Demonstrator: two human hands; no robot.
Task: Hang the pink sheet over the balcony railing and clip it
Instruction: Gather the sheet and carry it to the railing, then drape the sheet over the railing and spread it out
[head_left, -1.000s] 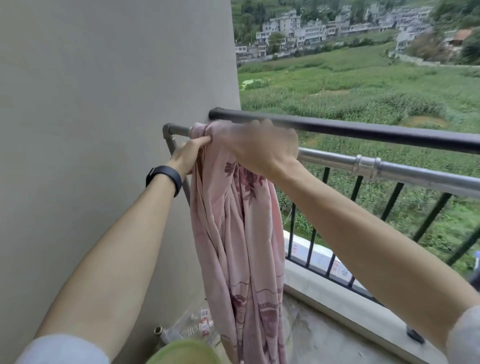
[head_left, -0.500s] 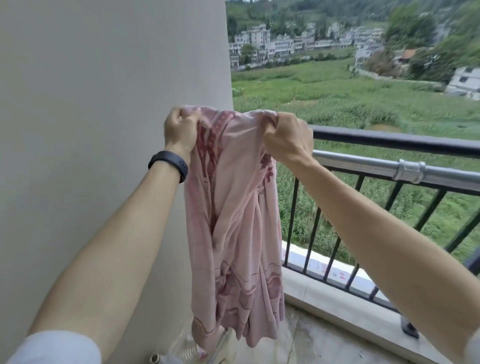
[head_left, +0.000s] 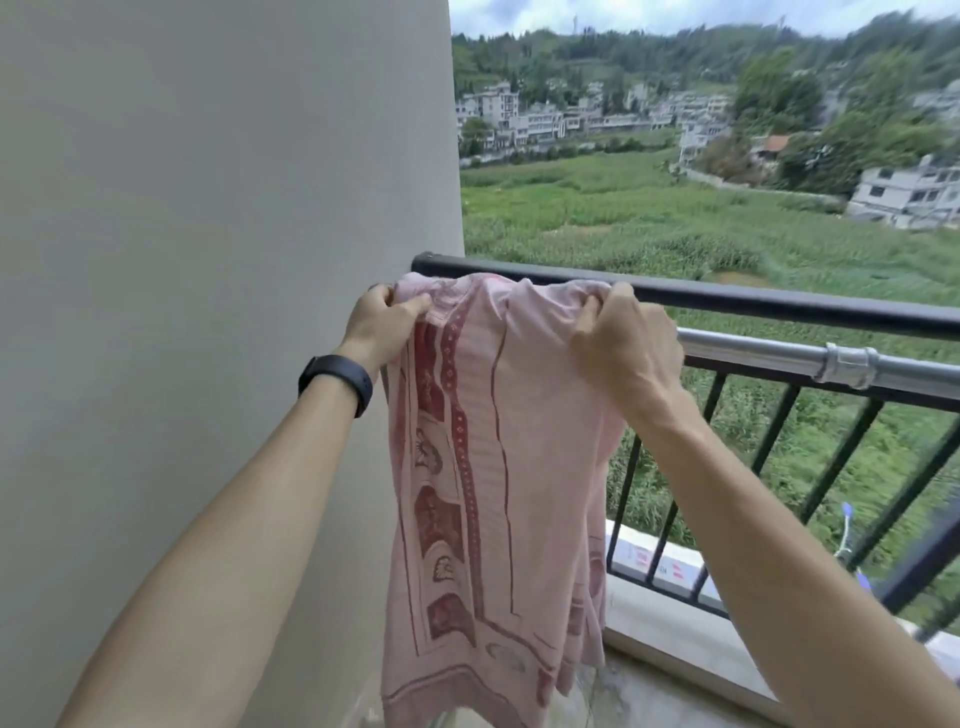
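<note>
Here the fingers of the left hand (head_left: 382, 325) curl round the left top corner of the pink sheet (head_left: 493, 467), thumb pressed on the cloth. The fingers of the right hand (head_left: 623, 348) bunch and pinch the top edge further right. Both grips are closed on fabric, with a short span stretched between them. That two-point hold looks meant to keep the top edge spread and level, so that it can go over the bar without folding on itself.

The sheet hangs from the hands in loose folds on the near side of the balcony railing (head_left: 779, 304), its top edge about level with the dark upper bar. Whether cloth touches the bar cannot be told. It does not look draped over yet, and no clip is on it.

A silver pole (head_left: 769, 356) runs just below and nearer than the dark bar, so the cloth has two edges to clear. On the left the grey wall (head_left: 208, 260) stands close beside the left hand and leaves little room. To the right the bar runs bare, with free room for sliding and spreading. The hem hangs near the concrete ledge (head_left: 675, 629).
</note>
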